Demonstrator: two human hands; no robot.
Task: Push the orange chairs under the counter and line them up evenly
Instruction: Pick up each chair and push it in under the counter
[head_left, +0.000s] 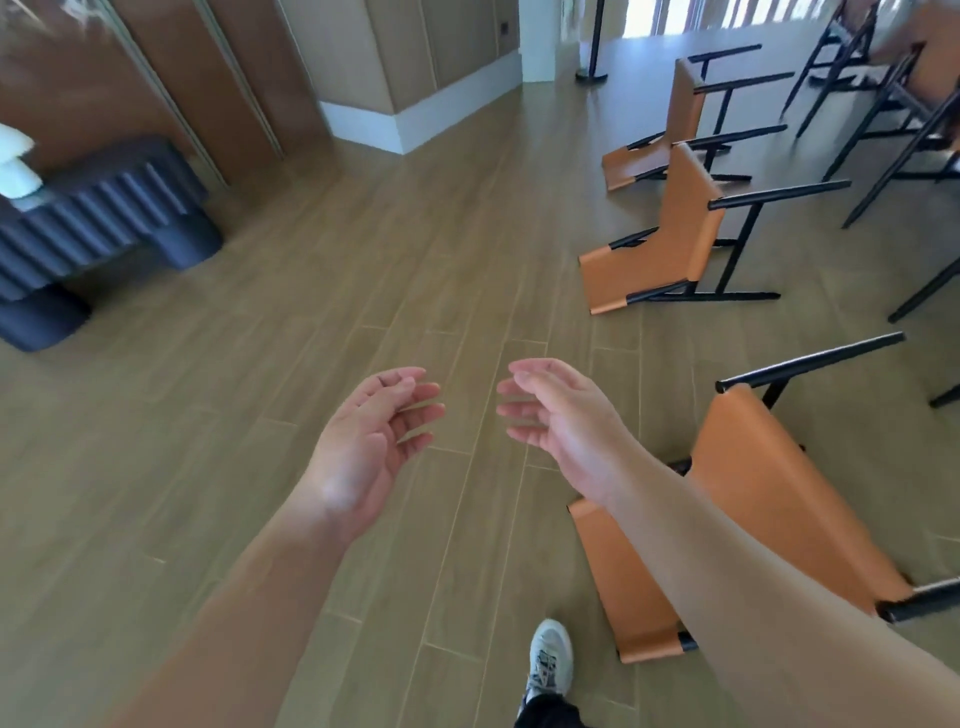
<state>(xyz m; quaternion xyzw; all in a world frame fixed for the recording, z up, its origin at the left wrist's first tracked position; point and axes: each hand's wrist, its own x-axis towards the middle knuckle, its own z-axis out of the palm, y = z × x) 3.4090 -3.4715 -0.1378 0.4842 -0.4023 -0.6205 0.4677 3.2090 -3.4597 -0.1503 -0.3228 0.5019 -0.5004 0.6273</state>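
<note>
Three orange chairs with black frames stand in a row along the right side. The nearest chair (763, 499) is at the lower right, partly behind my right forearm. The middle chair (670, 244) and the far chair (670, 130) stand beyond it. My left hand (374, 441) and my right hand (556, 410) hover over the bare floor in the middle, palms facing each other, fingers loosely curled and apart, holding nothing. Neither hand touches a chair. No counter is clearly in view.
A dark ribbed bench (98, 223) stands at the left by brown wall panels. Black-framed chairs and table legs (893, 104) crowd the upper right. A black post (592, 41) stands at the back. My shoe (548, 660) is on the wooden floor (311, 338).
</note>
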